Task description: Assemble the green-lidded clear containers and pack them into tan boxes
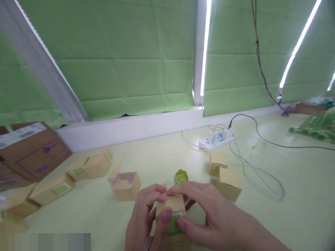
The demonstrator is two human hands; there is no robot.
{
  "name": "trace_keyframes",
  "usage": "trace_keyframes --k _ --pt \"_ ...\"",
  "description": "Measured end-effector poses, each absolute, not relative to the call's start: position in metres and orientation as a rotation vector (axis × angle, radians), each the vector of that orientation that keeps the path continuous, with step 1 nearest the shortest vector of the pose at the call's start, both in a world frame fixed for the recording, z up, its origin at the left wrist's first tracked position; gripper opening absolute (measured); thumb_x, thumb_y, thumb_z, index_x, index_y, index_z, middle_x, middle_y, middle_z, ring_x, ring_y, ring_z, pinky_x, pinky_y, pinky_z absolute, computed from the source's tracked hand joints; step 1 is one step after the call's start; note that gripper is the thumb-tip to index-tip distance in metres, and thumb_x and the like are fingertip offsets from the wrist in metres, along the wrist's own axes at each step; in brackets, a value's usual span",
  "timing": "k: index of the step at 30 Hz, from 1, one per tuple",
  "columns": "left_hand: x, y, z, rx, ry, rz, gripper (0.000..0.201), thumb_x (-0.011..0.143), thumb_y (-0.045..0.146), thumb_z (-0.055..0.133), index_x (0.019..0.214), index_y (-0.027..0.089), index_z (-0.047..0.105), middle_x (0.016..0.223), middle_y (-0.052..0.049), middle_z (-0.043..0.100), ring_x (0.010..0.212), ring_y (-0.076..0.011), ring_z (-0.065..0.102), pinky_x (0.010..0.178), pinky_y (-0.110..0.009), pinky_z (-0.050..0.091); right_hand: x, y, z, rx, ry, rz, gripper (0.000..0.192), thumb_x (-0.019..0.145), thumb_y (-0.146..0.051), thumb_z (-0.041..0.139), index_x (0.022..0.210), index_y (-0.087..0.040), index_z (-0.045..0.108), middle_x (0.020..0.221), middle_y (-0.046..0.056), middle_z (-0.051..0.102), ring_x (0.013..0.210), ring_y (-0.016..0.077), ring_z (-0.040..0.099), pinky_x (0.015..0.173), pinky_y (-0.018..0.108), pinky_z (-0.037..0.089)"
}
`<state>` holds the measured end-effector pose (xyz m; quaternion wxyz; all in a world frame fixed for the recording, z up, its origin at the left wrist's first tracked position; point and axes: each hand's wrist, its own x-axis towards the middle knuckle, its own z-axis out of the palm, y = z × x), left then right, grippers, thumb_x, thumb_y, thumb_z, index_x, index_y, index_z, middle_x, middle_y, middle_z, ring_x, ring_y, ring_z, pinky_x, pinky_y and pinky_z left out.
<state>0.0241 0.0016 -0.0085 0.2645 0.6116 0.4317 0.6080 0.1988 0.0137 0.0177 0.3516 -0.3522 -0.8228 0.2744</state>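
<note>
A small tan cardboard box (pixel 171 205) with a green label on its near side stands upright at the bottom middle. My left hand (pixel 146 218) wraps round its left side, thumb by the label. Across the box, my right hand (pixel 209 214) has its fingers on the top edge and its thumb on the label. Part of the box is hidden by both hands. Just beyond them lie a green flower-shaped piece (pixel 181 176) and a thin white wire loop (pixel 167 183). A tan box (pixel 126 186) with its flap raised stands open to the left.
Several tan boxes (pixel 52 190) line the left side, near a large brown carton (pixel 39 153). Two more boxes, one being a taller box (pixel 227 183), stand at right. Behind them a white power strip (pixel 216 140) trails cables (pixel 258 170). Green tubes (pixel 316 127) lie far right.
</note>
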Motion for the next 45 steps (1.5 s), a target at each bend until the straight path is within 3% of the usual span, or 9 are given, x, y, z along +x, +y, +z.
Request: trace_keyframes --k 4,8,13,19,23,25,31,39,45 --pt "0.022 0.004 -0.010 1.649 1.267 1.633 0.021 0.098 0.044 0.050 0.105 0.030 0.064 0.117 -0.003 0.064 0.116 -0.0213 0.059 0.090 -0.029 0.054 0.206 0.022 0.015 -0.949 -1.963 0.710 0.035 0.086 -0.022 0.068 0.120 -0.024 0.064 0.116 0.005 0.069 0.096 0.0178 0.067 0.081 0.028 0.061" --pt "0.010 0.012 -0.013 1.685 1.363 1.544 0.017 0.099 0.034 0.047 0.109 0.027 0.059 0.111 -0.004 0.063 0.106 -0.0221 0.061 0.088 -0.036 0.052 0.222 0.042 0.018 -1.157 -1.745 0.686 0.033 0.094 -0.032 0.059 0.127 -0.027 0.055 0.121 0.005 0.064 0.093 0.0167 0.068 0.078 0.028 0.062" --pt "-0.001 0.020 -0.018 1.887 1.486 1.365 0.014 0.097 0.029 0.046 0.104 0.022 0.055 0.103 -0.007 0.062 0.096 -0.0244 0.062 0.083 -0.043 0.052 0.240 0.072 0.021 -1.572 -2.034 0.191 0.038 0.098 -0.035 0.053 0.135 -0.027 0.047 0.128 0.009 0.058 0.101 0.0215 0.068 0.091 0.036 0.055" --pt "-0.002 0.021 -0.025 2.138 1.460 1.225 0.017 0.095 0.020 0.042 0.106 0.022 0.055 0.106 -0.010 0.059 0.103 -0.0274 0.060 0.089 -0.049 0.051 0.242 0.094 0.016 -1.652 -2.221 0.022 0.039 0.093 -0.018 0.058 0.131 -0.019 0.054 0.119 0.014 0.062 0.103 0.0276 0.066 0.090 0.039 0.049" --pt "-0.003 0.021 -0.030 2.162 1.487 1.148 0.021 0.096 0.021 0.042 0.115 0.022 0.052 0.115 -0.012 0.057 0.111 -0.0285 0.058 0.095 -0.053 0.050 0.240 0.091 0.025 -1.617 -2.300 -0.098 0.037 0.086 -0.012 0.066 0.123 -0.016 0.061 0.119 0.017 0.064 0.121 0.0351 0.054 0.104 0.050 0.039" --pt "-0.003 0.023 -0.033 2.143 1.524 1.159 0.028 0.097 0.023 0.043 0.125 0.021 0.047 0.123 -0.014 0.055 0.117 -0.0289 0.057 0.098 -0.054 0.050 0.236 0.083 0.031 -1.565 -2.336 -0.118 0.029 0.089 -0.013 0.063 0.118 -0.017 0.063 0.122 0.016 0.063 0.124 0.0327 0.053 0.106 0.047 0.039" --pt "-0.002 0.027 -0.045 2.178 1.535 1.050 0.049 0.096 0.022 0.044 0.144 0.018 0.035 0.139 -0.017 0.051 0.134 -0.0284 0.049 0.112 -0.055 0.041 0.211 0.056 0.034 -1.535 -2.492 0.073 0.015 0.091 -0.022 0.060 0.103 -0.024 0.069 0.104 0.005 0.071 0.080 0.0190 0.071 0.072 0.028 0.052" --pt "-0.005 0.024 -0.047 2.161 1.556 0.952 0.044 0.091 0.018 0.049 0.135 0.016 0.047 0.132 -0.015 0.059 0.127 -0.0264 0.055 0.112 -0.051 0.042 0.219 0.058 0.008 -1.846 -2.497 0.083 0.025 0.072 0.007 0.058 0.078 -0.012 0.073 0.078 0.015 0.075 0.077 0.0321 0.075 0.064 0.035 0.054" --pt "0.006 0.025 -0.036 2.180 1.582 0.959 0.038 0.098 0.025 0.038 0.134 0.014 0.047 0.132 -0.019 0.057 0.128 -0.0280 0.053 0.111 -0.055 0.040 0.211 0.051 0.005 -1.892 -2.496 0.064 0.033 0.077 0.013 0.051 0.086 -0.009 0.074 0.089 0.021 0.076 0.084 0.0343 0.076 0.067 0.037 0.056"
